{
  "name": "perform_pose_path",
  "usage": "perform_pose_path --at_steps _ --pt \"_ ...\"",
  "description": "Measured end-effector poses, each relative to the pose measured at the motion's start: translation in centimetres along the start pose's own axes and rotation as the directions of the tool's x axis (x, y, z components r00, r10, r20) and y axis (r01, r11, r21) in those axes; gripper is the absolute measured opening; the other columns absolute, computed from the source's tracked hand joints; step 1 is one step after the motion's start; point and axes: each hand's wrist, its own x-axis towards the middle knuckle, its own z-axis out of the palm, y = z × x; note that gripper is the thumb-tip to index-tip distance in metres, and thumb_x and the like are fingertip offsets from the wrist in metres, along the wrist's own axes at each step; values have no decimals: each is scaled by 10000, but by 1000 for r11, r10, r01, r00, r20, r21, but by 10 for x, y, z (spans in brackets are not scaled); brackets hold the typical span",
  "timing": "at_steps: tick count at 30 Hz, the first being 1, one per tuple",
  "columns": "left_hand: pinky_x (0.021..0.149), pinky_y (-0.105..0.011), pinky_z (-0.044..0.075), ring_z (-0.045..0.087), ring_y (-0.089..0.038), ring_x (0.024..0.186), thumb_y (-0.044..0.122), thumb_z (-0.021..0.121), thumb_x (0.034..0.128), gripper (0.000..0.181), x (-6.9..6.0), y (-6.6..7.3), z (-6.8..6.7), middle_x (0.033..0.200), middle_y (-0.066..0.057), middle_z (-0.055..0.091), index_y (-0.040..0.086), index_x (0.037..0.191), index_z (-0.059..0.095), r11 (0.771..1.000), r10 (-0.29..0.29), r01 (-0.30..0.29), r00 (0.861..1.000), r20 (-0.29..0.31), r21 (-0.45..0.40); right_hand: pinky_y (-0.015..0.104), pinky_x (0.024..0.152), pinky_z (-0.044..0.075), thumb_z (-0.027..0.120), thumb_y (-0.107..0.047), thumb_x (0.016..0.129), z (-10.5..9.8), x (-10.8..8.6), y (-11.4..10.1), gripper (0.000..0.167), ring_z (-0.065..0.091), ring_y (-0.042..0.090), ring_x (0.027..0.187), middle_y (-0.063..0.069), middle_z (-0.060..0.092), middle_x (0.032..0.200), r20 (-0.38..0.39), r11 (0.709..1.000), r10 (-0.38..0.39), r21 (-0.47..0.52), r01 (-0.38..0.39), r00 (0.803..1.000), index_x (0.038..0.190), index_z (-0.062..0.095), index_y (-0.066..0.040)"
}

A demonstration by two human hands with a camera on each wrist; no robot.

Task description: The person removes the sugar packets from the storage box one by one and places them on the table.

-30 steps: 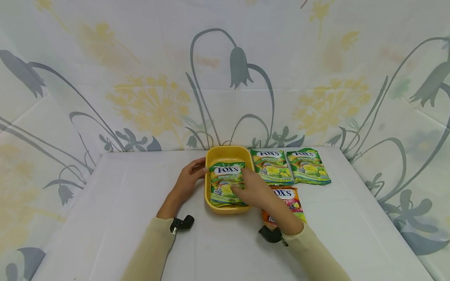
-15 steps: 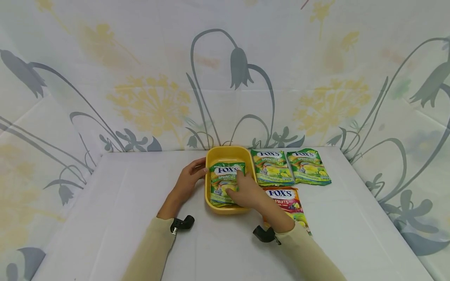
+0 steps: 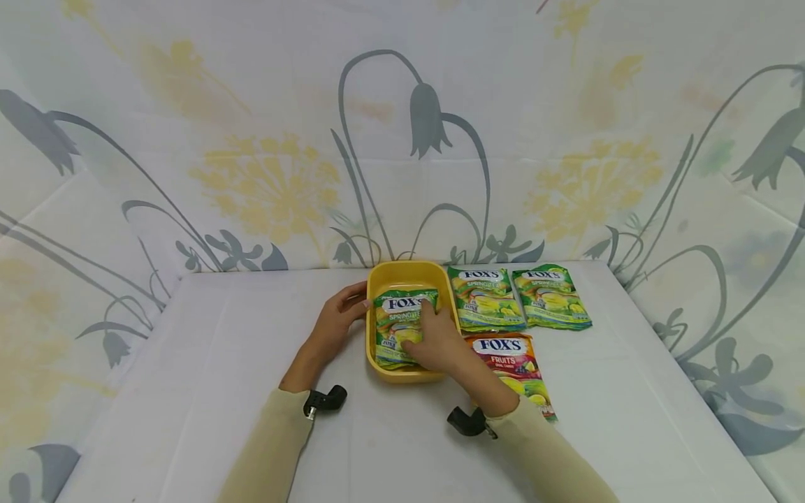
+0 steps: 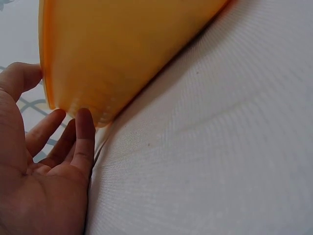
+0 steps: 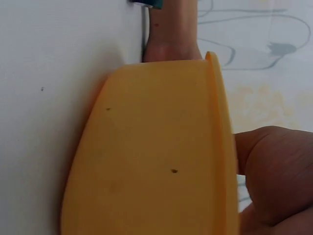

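A yellow rectangular tub stands on the white table, with a green Fox's Spring Tea candy packet lying face up inside it. At the tub's left side, my left hand touches the rim. The left wrist view shows that thumb against the tub's edge and the other fingers loosely bent by its wall. My right hand reaches in over the right rim and rests on the packet, thumb and forefinger spread apart. In the right wrist view the tub's wall hides most of its fingers.
Right of the tub lie two more green Spring Tea packets, a nearer one and a farther one. An orange-red Fox's Fruits packet lies partly under my right forearm. A flower-patterned cloth hangs behind the table.
My right hand has shifted slightly left over the green packet, spreading its fingers on it. More of the Fruits packet now shows. The left hand and tub stay put.
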Motion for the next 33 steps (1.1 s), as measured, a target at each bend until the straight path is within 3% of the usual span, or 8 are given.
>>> perform_pose_path --at_steps 7,11,14,19,22,25,28,33 --pt "1015 -280 558 544 -282 1427 198 648 1072 523 0 0 -1 1559 -128 547 64 1558 507 1000 3 -3 1000 2 10 604 1111 482 747 -249 968 2 7 5 925 542 467 1274 384 326 1513 -81 999 -10 37 14 997 1632 196 84" --pt "1026 -278 553 544 -271 1428 209 652 1071 524 0 -1 -2 1561 -116 546 75 1558 509 1000 4 -4 1000 0 17 594 1092 493 736 -225 963 0 11 9 870 567 475 1289 382 475 1436 -108 995 -36 91 46 993 1572 235 141" --pt "1031 -268 547 542 -256 1429 218 655 1071 523 0 -1 -2 1562 -100 546 88 1557 513 1000 1 -1 1000 1 19 553 1004 538 721 -236 975 -2 15 13 766 629 410 1181 315 595 1304 -105 985 -23 166 41 994 1510 312 128" --pt "1054 -284 539 535 -252 1436 226 647 1076 526 0 -2 -2 1572 -95 537 89 1564 506 1000 -7 7 1000 5 22 454 918 534 693 -268 1021 -5 18 17 572 617 293 1082 198 621 1246 -44 935 63 351 -44 997 1435 434 29" --pt "1064 -299 537 536 -244 1435 221 645 1078 521 1 -1 -2 1572 -93 538 86 1562 506 1000 -11 11 1000 5 21 411 888 533 680 -272 1040 -6 18 18 465 625 257 1041 160 642 1224 -11 905 77 421 -65 997 1383 505 -11" --pt "1072 -304 533 536 -237 1435 221 643 1079 521 1 -1 -2 1573 -90 537 86 1563 505 1000 -14 14 1000 3 25 434 933 533 669 -261 1053 -6 19 17 465 634 273 1078 163 646 1246 -3 891 69 449 -61 998 1414 504 -20" --pt "1088 -337 530 537 -239 1433 221 643 1079 523 1 -1 -2 1573 -95 535 81 1563 503 1000 -15 15 1000 4 25 472 981 522 667 -239 1055 -5 19 18 517 625 290 1127 176 632 1286 -21 895 58 443 -43 998 1475 465 -14" --pt "1113 -417 518 538 -244 1431 226 649 1076 526 0 0 -2 1572 -94 536 89 1563 505 1000 -21 21 1000 4 21 456 930 550 674 -180 1042 -2 19 21 514 632 288 1072 196 629 1271 -54 899 48 437 -19 997 1470 463 14"
